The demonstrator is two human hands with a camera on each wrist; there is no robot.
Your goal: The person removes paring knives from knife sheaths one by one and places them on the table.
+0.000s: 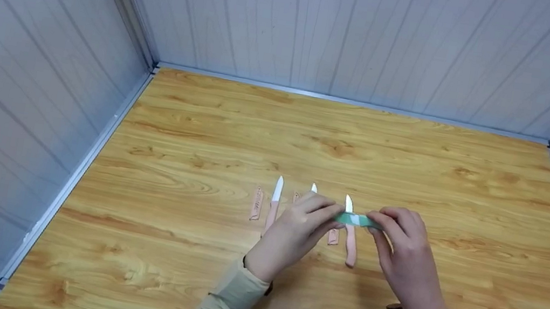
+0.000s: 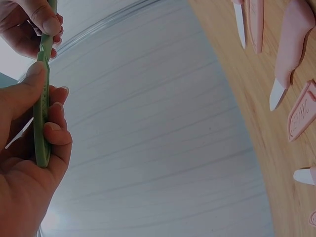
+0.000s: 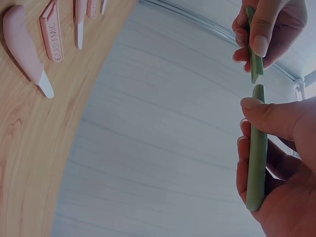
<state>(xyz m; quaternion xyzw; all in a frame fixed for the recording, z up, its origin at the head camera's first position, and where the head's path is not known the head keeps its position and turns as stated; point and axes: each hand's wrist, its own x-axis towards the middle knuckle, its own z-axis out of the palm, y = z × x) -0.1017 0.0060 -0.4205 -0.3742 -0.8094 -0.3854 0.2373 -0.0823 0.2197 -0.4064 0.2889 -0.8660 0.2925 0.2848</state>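
Note:
Above the table, my left hand [image 1: 299,229] grips a green blade sheath [image 2: 41,123] with raised lettering along one side. Facing it, my right hand [image 1: 407,256] holds the green handle [image 3: 257,163] of a small knife, thumb on one side and fingers curled round the other. A short stretch of white blade [image 1: 354,219] shows between handle and sheath, lined up end to end; how far the blade sits inside the sheath is hidden. Beneath the hands lies a pink-handled knife [image 1: 350,242], with a pink sheath [image 1: 333,237] to its left.
Farther left on the wooden table [image 1: 172,259] lie another pink knife [image 1: 273,211] and its pink sheath [image 1: 256,203]. Between them and the hands, a third knife [image 1: 314,188] and sheath [image 1: 296,197] are mostly covered by my left hand. Pale panel walls [image 1: 315,29] enclose the back and sides.

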